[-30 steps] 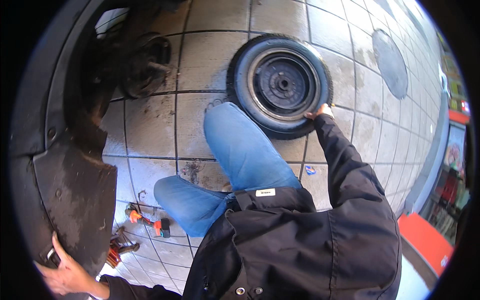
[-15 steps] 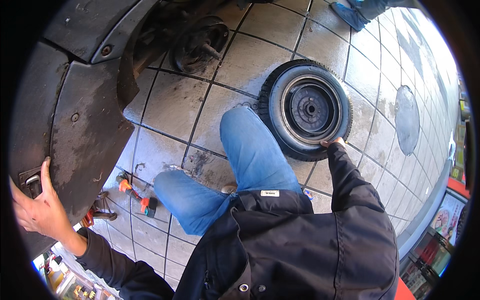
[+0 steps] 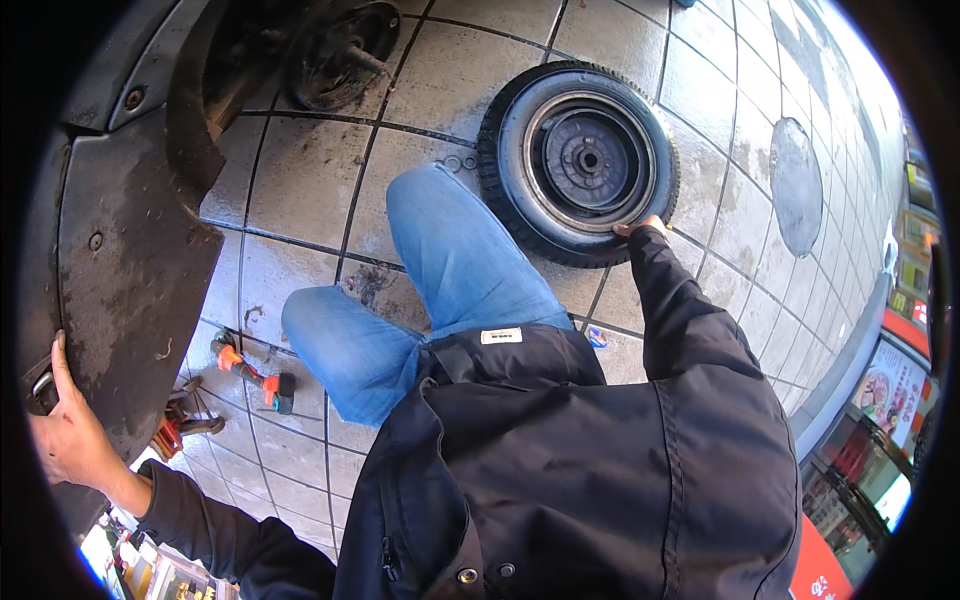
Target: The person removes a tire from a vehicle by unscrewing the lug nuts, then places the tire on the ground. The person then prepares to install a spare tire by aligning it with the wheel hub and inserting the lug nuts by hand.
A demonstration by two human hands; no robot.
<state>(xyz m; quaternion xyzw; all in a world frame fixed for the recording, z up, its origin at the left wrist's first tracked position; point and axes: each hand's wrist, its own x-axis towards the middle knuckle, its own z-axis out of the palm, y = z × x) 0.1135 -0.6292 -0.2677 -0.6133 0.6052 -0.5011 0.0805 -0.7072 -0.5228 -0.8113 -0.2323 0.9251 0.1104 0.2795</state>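
A wheel with a black tyre [image 3: 515, 215] and a dark steel rim [image 3: 592, 165] lies flat on the tiled floor, right of my knees. My right hand [image 3: 643, 226] is closed on the tyre's near edge, thumb on the upper sidewall; its other fingers are mostly hidden. At the far left, my left hand [image 3: 80, 440] lies against a dark, dirty vehicle panel [image 3: 125, 280], beside a small metal latch [image 3: 43, 388]. Its thumb is stretched out, while the picture's rim cuts off part of the other fingers. At the upper left, a rusty hub [image 3: 345, 60] with a protruding axle stub shows bare under the vehicle.
An orange and black cordless power tool [image 3: 252, 374] lies on the floor left of my knees. Near it, under the panel, stands a red jack-like tool [image 3: 180, 425]. A round cover [image 3: 797, 187] is set in the floor at the right. Signboards [image 3: 890, 390] stand at the far right.
The whole view has shifted, so the wheel, hub and panel sit higher and further left. Both hands keep their places on the tyre and panel. The foot at the top is almost out of view.
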